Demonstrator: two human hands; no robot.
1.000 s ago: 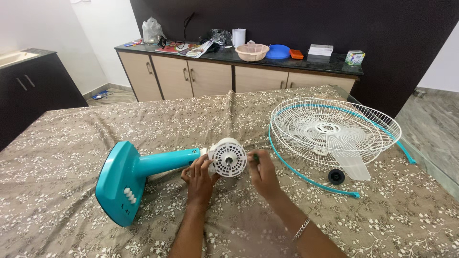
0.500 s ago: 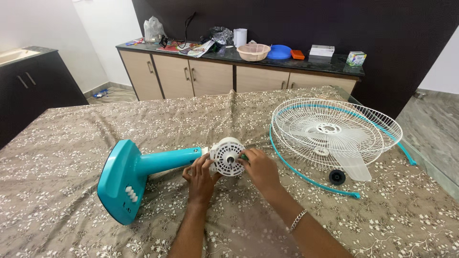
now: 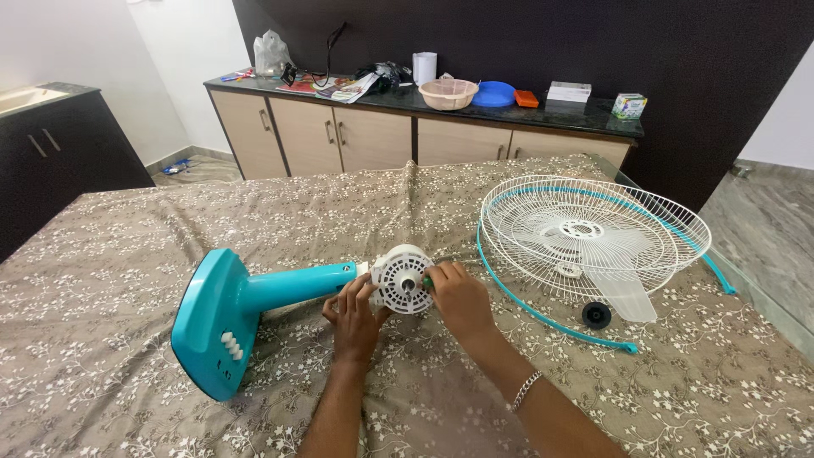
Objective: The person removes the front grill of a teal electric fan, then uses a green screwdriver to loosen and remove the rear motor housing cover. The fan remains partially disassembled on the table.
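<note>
A teal table fan body (image 3: 254,297) is lying on its side on a table covered by a brown floral cloth (image 3: 127,229), its base pointing left and its white motor housing (image 3: 404,278) facing the camera near the middle of the table.

The left hand (image 3: 354,318) is reaching up from the lower edge, forearm running almost straight away from the camera, and is cupping the lower left side of the motor housing; its fingers are curled and close together, fingertips touching the housing's rim.

The right hand (image 3: 460,301) is coming in from the lower right, wrist bent inward, a metal bracelet (image 3: 525,391) sitting on the forearm. Its fingers are bunched and pinching a small green-handled tool (image 3: 428,282), which is pressing against the right edge of the housing; the tool's tip is hidden.

To the right, apart from the hands, a white wire fan guard (image 3: 593,233) with a teal rim ring is lying flat over translucent blades (image 3: 623,293), and a black round cap (image 3: 596,315) is sitting just beside it.
</note>
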